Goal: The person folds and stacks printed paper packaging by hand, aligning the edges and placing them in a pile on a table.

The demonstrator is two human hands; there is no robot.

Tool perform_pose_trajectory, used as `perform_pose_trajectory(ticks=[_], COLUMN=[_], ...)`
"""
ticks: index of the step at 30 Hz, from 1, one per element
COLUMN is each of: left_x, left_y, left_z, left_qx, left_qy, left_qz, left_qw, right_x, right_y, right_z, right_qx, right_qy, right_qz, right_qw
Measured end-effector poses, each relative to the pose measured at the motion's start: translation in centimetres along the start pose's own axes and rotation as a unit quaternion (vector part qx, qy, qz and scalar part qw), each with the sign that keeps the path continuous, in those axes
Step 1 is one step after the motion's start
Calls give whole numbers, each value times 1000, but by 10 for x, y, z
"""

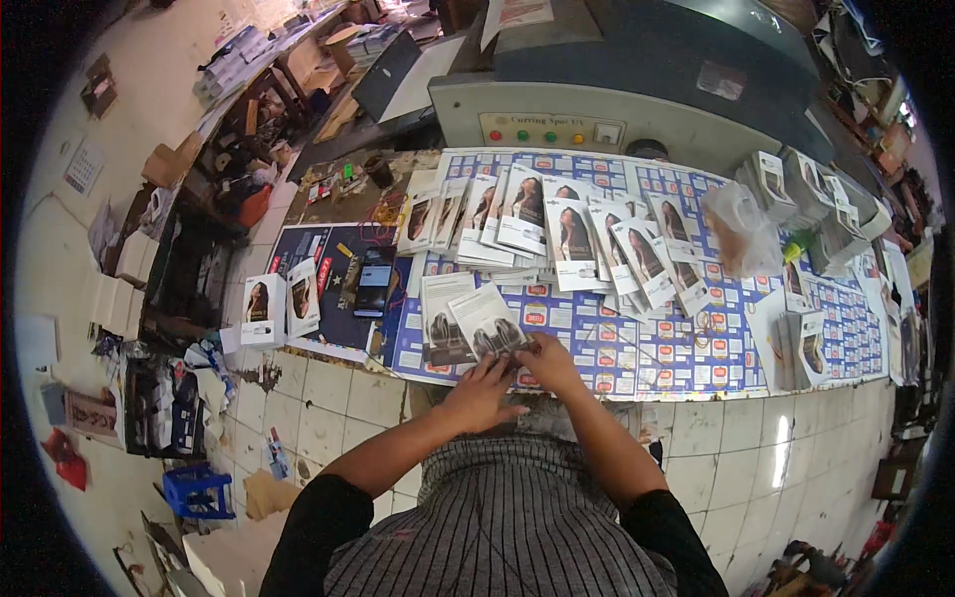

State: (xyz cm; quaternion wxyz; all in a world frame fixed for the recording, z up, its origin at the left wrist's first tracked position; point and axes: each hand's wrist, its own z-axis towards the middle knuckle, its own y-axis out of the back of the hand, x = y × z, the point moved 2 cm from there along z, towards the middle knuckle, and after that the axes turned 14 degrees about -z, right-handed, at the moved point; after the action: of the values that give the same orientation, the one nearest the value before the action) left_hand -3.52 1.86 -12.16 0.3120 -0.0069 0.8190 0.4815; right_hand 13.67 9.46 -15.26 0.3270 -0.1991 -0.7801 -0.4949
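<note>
At the table's near edge lies a white printed carton (487, 323) with a dark picture on its lower half. My left hand (479, 398) rests on the carton's lower edge, its fingers stretched out and the thumb apart. On the lower right corner, my right hand (549, 363) has its fingers bent and closed on the carton. A similar white carton (443, 318) lies partly under it on the left. Beyond my hands spreads a heap of flat white cartons (574, 244), each printed with a long-haired figure.
A blue printed sheet (657, 348) covers the table. At left are a standing box (263, 308) and a phone (373, 284). On the right are a clear plastic bag (734, 229) and carton stacks (806, 348). A grey machine (557, 114) with coloured buttons stands behind.
</note>
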Motion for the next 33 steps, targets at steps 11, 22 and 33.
perform_pose_trajectory(ticks=[11,22,33], left_x=[15,61,31], left_y=[8,28,5], left_z=[-5,25,57], left_qx=[-54,-29,-296], left_qy=[-57,-60,88], left_qz=[-147,-902,-345], left_qw=[986,427,886], right_x=[15,21,-86], right_y=[0,62,40], right_z=[9,-47,-66], right_qx=[-114,20,-160], right_qy=[33,5,-101], right_qz=[-84,374,47], right_qw=[989,927,981])
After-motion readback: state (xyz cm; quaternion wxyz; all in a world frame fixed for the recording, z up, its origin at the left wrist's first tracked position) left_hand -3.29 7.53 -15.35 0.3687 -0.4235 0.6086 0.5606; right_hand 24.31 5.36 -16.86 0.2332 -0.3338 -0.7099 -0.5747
